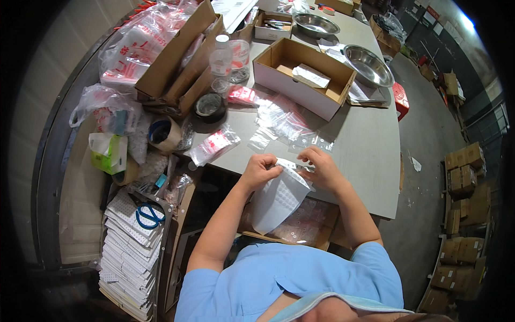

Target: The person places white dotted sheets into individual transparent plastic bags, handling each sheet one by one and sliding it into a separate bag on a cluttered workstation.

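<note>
My left hand [261, 172] pinches the upper edge of a white sheet of small round stickers [279, 196]. The sheet hangs bent over the near edge of the table, with rows of round marks on its right part. At its top right corner, my right hand [320, 167] has its fingers curled in, close to the sheet; what sits between the fingertips is too small to make out. Just beyond both hands, small clear zip bags [284, 121] lie spread on the table. Under the sheet, an open box [322, 241] of filled clear bags stands near my body.
An open cardboard box [303, 78] holds a small white packet. Metal bowls [370, 65] stand behind it. On the left are a plastic bottle [220, 56], tape rolls [163, 134], and blue scissors [149, 216] on stacked sheets [129, 257]. Cartons [461, 257] line the right wall.
</note>
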Demonstrator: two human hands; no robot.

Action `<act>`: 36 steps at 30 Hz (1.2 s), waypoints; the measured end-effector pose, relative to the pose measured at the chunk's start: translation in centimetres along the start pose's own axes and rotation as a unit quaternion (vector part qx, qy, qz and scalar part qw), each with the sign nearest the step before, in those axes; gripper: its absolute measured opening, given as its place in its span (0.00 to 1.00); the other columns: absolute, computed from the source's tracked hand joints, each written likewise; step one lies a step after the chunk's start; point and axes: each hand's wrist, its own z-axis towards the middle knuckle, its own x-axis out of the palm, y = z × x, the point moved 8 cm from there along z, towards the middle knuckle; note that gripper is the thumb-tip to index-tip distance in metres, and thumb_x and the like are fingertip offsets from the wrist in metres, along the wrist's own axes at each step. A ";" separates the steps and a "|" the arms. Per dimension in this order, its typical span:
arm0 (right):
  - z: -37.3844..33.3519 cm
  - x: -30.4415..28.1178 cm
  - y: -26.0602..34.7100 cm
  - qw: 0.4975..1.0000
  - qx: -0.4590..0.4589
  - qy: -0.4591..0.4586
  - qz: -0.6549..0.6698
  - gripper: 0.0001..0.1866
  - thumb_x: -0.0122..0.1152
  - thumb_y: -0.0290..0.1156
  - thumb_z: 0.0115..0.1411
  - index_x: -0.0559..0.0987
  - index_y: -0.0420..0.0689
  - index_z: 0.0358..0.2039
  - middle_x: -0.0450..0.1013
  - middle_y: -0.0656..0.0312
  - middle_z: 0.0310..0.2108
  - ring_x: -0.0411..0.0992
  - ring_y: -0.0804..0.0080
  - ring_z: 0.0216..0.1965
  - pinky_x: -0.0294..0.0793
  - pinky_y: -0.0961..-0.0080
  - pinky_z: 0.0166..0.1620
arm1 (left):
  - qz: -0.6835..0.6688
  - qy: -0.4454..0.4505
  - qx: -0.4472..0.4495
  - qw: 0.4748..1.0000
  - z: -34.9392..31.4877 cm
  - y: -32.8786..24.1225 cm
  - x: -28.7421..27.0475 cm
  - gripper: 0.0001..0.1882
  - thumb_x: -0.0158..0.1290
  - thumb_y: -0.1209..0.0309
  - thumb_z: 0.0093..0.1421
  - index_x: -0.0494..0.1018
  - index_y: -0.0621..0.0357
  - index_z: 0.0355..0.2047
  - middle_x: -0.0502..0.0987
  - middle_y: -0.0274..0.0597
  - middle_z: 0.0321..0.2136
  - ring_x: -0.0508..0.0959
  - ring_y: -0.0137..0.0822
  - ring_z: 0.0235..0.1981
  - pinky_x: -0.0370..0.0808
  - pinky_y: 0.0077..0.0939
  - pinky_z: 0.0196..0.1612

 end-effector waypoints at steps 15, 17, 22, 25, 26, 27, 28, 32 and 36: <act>-0.5 0.9 -1.5 0.996 0.059 0.022 0.063 0.09 0.70 0.26 0.50 0.78 0.41 0.31 0.73 0.58 0.27 0.72 0.65 0.28 0.72 0.72 0.32 | -0.134 -0.001 -0.019 0.991 -0.2 -1.4 0.0 0.04 0.57 0.76 0.55 0.77 0.66 0.27 0.74 0.30 0.24 0.69 0.20 0.26 0.65 0.15 0.31; 0.0 0.5 -0.1 1.000 0.014 0.005 0.020 0.10 0.69 0.25 0.49 0.77 0.42 0.31 0.72 0.58 0.28 0.73 0.62 0.30 0.73 0.70 0.33 | -0.128 -0.005 -0.025 0.991 -0.2 -1.3 0.0 0.04 0.57 0.76 0.55 0.77 0.66 0.27 0.74 0.29 0.24 0.70 0.19 0.25 0.65 0.15 0.30; 0.4 0.7 0.0 0.996 0.052 0.052 -0.046 0.11 0.67 0.24 0.47 0.75 0.43 0.30 0.72 0.58 0.30 0.73 0.59 0.32 0.73 0.66 0.35 | -0.077 0.001 -0.028 0.997 -0.2 -1.0 0.4 0.04 0.58 0.76 0.56 0.76 0.65 0.26 0.73 0.27 0.22 0.69 0.17 0.23 0.65 0.14 0.27; 0.5 0.8 -0.3 0.994 0.078 0.057 -0.046 0.11 0.67 0.24 0.47 0.74 0.43 0.30 0.72 0.58 0.29 0.73 0.58 0.32 0.73 0.65 0.35 | -0.046 -0.001 -0.015 0.999 -0.1 -0.8 0.3 0.04 0.58 0.76 0.56 0.76 0.65 0.26 0.73 0.27 0.21 0.69 0.17 0.23 0.65 0.13 0.26; 0.5 0.8 -0.3 0.994 0.080 0.054 -0.047 0.11 0.67 0.24 0.46 0.75 0.43 0.30 0.72 0.58 0.29 0.73 0.58 0.32 0.73 0.66 0.35 | -0.043 -0.003 -0.016 0.999 -0.1 -0.7 0.3 0.04 0.58 0.76 0.56 0.76 0.65 0.26 0.73 0.27 0.21 0.69 0.17 0.23 0.65 0.13 0.27; 0.5 0.7 -0.3 0.994 0.082 0.052 -0.048 0.11 0.68 0.24 0.46 0.75 0.43 0.29 0.72 0.58 0.28 0.73 0.58 0.32 0.73 0.66 0.35 | -0.039 -0.005 -0.017 0.999 -0.1 -0.6 0.3 0.05 0.58 0.76 0.56 0.76 0.65 0.26 0.73 0.27 0.21 0.69 0.17 0.23 0.65 0.13 0.27; 0.5 0.7 -0.2 0.994 0.076 0.051 -0.051 0.10 0.68 0.24 0.46 0.75 0.43 0.29 0.72 0.58 0.28 0.73 0.58 0.31 0.73 0.66 0.35 | -0.035 -0.006 -0.017 0.999 -0.1 -0.6 0.3 0.05 0.58 0.76 0.56 0.76 0.65 0.26 0.73 0.27 0.21 0.69 0.17 0.23 0.65 0.13 0.27; 0.2 0.6 0.1 0.996 0.047 0.039 -0.061 0.09 0.68 0.25 0.46 0.75 0.43 0.26 0.72 0.59 0.28 0.73 0.59 0.31 0.73 0.67 0.34 | -0.029 -0.005 -0.026 0.999 0.0 -0.5 0.3 0.05 0.57 0.75 0.56 0.76 0.65 0.26 0.73 0.27 0.21 0.69 0.17 0.23 0.66 0.13 0.27; -0.3 -0.1 1.6 0.997 -0.024 0.015 -0.070 0.07 0.67 0.23 0.46 0.76 0.43 0.24 0.72 0.59 0.26 0.73 0.60 0.30 0.73 0.68 0.32 | -0.042 -0.008 -0.028 0.999 -0.1 -0.3 0.3 0.05 0.57 0.75 0.56 0.75 0.64 0.25 0.73 0.27 0.21 0.69 0.17 0.23 0.66 0.13 0.27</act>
